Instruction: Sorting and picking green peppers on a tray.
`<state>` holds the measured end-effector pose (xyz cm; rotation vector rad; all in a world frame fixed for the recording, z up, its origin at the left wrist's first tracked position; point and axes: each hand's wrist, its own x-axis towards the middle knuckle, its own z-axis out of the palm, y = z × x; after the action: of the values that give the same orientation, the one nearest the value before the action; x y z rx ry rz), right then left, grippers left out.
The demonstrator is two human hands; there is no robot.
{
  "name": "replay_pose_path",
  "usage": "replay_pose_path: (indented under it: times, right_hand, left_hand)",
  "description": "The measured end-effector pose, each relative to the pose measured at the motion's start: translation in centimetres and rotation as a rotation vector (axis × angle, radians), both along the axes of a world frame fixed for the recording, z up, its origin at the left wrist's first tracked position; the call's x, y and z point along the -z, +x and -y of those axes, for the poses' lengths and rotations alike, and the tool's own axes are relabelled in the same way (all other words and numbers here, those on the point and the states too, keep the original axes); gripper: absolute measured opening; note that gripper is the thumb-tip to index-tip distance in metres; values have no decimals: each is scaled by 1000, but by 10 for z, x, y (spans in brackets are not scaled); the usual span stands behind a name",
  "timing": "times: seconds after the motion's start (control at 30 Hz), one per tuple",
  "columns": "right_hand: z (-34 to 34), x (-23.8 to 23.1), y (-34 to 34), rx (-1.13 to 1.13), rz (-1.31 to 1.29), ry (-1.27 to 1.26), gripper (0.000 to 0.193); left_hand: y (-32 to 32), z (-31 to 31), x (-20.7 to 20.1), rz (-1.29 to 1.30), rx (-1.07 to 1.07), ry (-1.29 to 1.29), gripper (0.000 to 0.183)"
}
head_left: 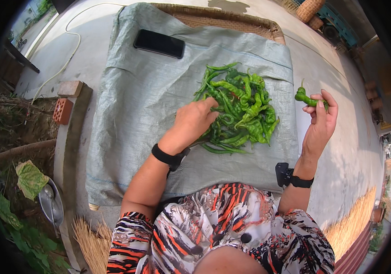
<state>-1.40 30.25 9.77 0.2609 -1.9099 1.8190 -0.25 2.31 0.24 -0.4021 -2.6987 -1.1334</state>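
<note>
A heap of twisted green chili peppers [243, 107] lies on a grey-green woven plastic sheet [136, 109]. My left hand [193, 123] reaches into the heap's left side, fingers curled down among the peppers. Its fingertips are partly hidden, so what they grip cannot be made out. Out beyond the sheet's right edge, my right hand [321, 119] is raised. One curled green chili pepper [306, 98] is pinched between its thumb and fingers, with the stem pointing up. Each wrist wears a black strap.
A black phone [159, 44] lies on the sheet's far left part. The rim of a woven tray [223, 20] shows beyond the sheet. At left are a red hollow brick [62, 111], a low concrete edge and a metal bowl [52, 203]. Straw brooms [353, 214] lie low on both sides.
</note>
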Motion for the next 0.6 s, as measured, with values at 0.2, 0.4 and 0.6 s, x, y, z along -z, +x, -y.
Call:
replay_pose_path:
  times: [0.2,0.4,0.6]
  right_hand:
    - [-51,36,-2,439,298,927,36]
    - [25,44,8,-93,254,955,36]
    - [30,61,-10,-170,69,1109,32]
  left_hand:
    - [0,-4,-2,39,61,-54,19]
    - [3,-4,-7,56,112,1,18]
    - [4,-8,-12,95,176,77,24]
